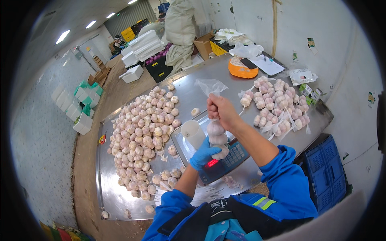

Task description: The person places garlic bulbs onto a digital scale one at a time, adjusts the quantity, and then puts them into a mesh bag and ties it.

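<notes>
My left hand [202, 155], in a blue glove, holds the lower end of a clear mesh bag with several garlic bulbs [217, 138] stacked in a row inside. Above it my bare right hand [222, 110] grips the neck of the bag, and the loose top [211, 86] flares out past my fist. Both hands are over a digital scale [223, 168] with a lit red display. On the scale's metal tray stands a white plastic cup [190, 131]. A large heap of loose garlic bulbs [141, 135] lies left of the scale. Bagged garlic [280, 102] is piled to the right.
A steel table [181, 90] carries all this. At its back right are an orange bag [241, 70], a black phone [248, 63] and papers [270, 65]. White strips [202, 195] lie at the near edge. Blue crates [325, 171] stand on the right, foam boxes [83, 123] on the left floor.
</notes>
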Demonstrator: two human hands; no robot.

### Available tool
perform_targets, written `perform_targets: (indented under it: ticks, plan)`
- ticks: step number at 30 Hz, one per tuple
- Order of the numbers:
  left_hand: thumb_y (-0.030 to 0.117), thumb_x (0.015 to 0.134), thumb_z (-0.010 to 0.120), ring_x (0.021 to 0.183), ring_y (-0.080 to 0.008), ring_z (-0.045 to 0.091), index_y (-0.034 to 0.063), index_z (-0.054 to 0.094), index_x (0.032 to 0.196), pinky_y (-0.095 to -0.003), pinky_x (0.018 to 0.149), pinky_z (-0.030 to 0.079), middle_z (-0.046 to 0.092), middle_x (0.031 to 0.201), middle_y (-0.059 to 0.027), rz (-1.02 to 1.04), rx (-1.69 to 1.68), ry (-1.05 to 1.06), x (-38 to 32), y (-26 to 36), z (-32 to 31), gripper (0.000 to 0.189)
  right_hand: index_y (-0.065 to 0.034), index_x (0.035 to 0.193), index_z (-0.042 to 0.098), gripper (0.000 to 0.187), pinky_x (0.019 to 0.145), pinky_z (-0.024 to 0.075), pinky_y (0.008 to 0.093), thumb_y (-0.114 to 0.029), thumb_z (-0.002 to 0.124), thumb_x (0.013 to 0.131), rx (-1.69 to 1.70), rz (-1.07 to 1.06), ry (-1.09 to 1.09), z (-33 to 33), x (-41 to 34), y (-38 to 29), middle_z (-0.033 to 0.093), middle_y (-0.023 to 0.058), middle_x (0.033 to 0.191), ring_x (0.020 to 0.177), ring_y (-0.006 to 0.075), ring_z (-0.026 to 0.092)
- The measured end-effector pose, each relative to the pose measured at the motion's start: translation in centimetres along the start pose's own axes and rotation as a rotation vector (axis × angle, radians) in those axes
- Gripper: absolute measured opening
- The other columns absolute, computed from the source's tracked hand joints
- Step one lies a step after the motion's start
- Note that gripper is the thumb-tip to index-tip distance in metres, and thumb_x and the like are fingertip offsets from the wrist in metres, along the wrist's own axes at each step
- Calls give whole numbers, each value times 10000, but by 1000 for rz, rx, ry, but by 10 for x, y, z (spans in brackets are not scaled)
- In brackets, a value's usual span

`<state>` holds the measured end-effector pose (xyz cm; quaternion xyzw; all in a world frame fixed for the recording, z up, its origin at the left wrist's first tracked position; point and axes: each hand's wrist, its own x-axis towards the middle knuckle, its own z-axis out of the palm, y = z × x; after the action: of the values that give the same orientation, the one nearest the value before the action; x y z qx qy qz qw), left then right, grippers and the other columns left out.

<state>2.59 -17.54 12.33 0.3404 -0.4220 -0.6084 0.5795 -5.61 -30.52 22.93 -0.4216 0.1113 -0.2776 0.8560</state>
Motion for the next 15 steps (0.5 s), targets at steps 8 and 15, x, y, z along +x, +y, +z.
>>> perform_targets:
  ticks: [8, 15]
  plan:
    - [282, 857, 610, 1055, -189, 529, 0, 392, 1271, -319, 906, 427, 468, 1227, -126, 105, 255, 494, -1, -23, -9, 546, -76, 707, 506, 302, 515, 355, 221, -271, 462, 933, -289, -164, 61, -23, 14, 14, 439, -18, 584, 530, 83, 423]
    - [304, 971, 384, 1010, -256, 567, -11, 502, 1155, -353, 911, 445, 563, 1124, -156, -120, -565, 219, -17, -65, -10, 383, -9, 753, 549, 260, 630, 440, 323, -179, 428, 909, -898, -443, -189, -64, -14, 93, 551, 116, 660, 648, 220, 558]
